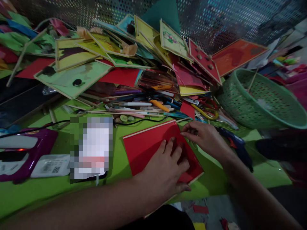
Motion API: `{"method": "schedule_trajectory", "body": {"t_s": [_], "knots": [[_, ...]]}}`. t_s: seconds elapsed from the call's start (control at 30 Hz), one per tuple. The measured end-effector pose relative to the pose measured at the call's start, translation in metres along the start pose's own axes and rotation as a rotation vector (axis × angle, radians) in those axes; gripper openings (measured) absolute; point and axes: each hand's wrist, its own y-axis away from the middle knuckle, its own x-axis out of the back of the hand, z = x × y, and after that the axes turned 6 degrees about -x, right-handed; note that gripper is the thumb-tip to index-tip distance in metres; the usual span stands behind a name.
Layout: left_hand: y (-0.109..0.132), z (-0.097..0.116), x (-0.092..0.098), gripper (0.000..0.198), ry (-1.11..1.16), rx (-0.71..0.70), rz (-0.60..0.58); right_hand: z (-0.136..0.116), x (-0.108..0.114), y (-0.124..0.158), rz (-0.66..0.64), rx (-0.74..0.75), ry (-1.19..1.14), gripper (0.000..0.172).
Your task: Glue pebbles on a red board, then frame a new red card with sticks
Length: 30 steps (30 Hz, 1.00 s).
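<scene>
A red card (141, 150) lies on the green table, with a thin pale wooden strip (148, 129) along its far edge and another strip partly visible along its near edge. My left hand (165, 166) rests flat on the card, fingers spread, covering much of its middle. At the card's far right corner is my right hand (203, 135), its fingers curled and the fingertips pinched together at the edge. What the pinch holds, if anything, is too small to make out. Just beyond the right hand, a dark blue glue gun (236, 143) lies on the table.
Behind the card are pens, sticks, scissors (206, 110) and heaped framed cards (74, 78). A green basket (259, 102) stands at the right. On the left lie a phone (93, 147), a purple power strip (45, 140) and a black cable (141, 120).
</scene>
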Motion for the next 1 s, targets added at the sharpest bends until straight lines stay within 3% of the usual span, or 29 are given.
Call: {"method": "schedule_trajectory", "body": {"t_s": [0.23, 0.47, 0.73, 1.0], "knots": [[-0.001, -0.001, 0.000, 0.067, 0.010, 0.015, -0.029, -0.004, -0.004, 0.003, 0.039, 0.104, 0.138, 0.011], [-0.002, -0.002, -0.002, 0.074, 0.012, 0.021, -0.041, -0.002, -0.011, 0.001, 0.080, 0.033, 0.196, 0.011], [-0.001, -0.002, 0.001, 0.070, 0.040, 0.015, -0.068, 0.006, 0.004, -0.009, -0.133, -0.031, -0.058, 0.020], [0.000, -0.002, -0.002, 0.072, 0.025, 0.017, -0.049, -0.010, 0.010, -0.013, -0.145, -0.013, 0.122, 0.012]]}}
